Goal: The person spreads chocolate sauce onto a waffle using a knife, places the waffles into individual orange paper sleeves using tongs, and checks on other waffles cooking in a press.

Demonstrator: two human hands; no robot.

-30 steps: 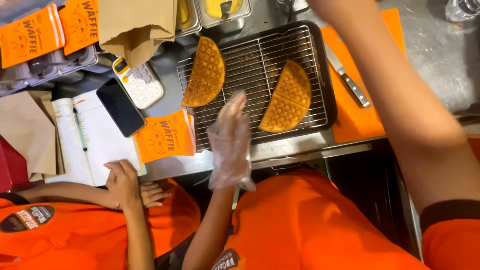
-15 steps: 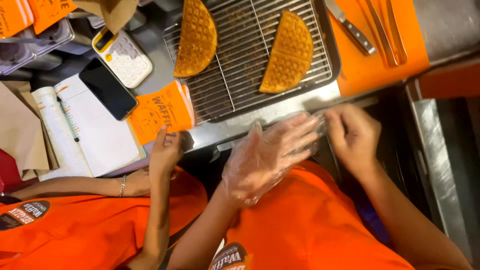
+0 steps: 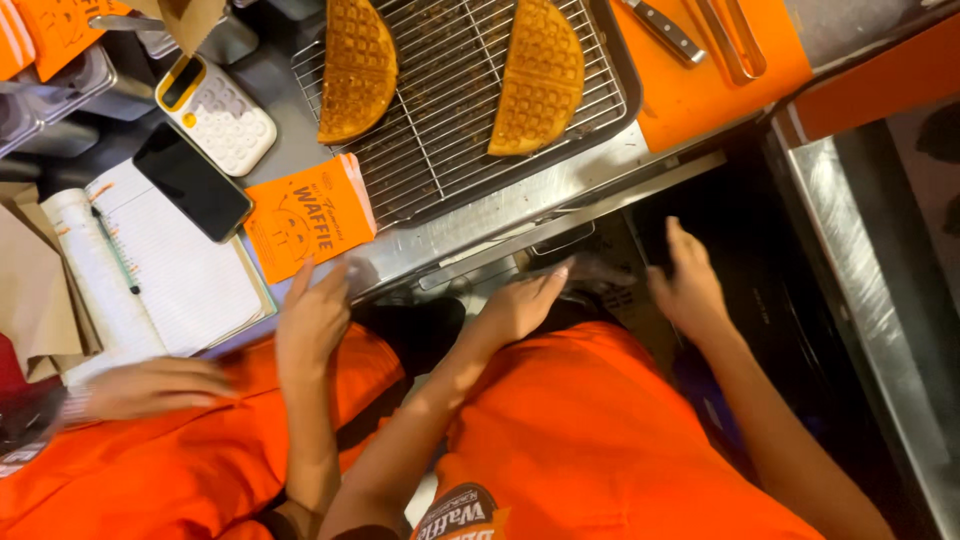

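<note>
On wire rack [image 3: 455, 150]: two waffle halves [image 3: 540, 80]; below, left hand [image 3: 520, 305], right hand [image 3: 690, 290] spread, empty

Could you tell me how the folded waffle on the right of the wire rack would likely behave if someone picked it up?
The right folded waffle holds a firm half-round shape on the wire rack, so it is probably fairly stiff and light. Its browned grid edges look crisp, so it may crack if squeezed. Lying flat, it should not roll.

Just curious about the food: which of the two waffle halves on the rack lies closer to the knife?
The right waffle half; the knife lies just beyond it on the orange mat, while the left half sits near the calculator.
</note>
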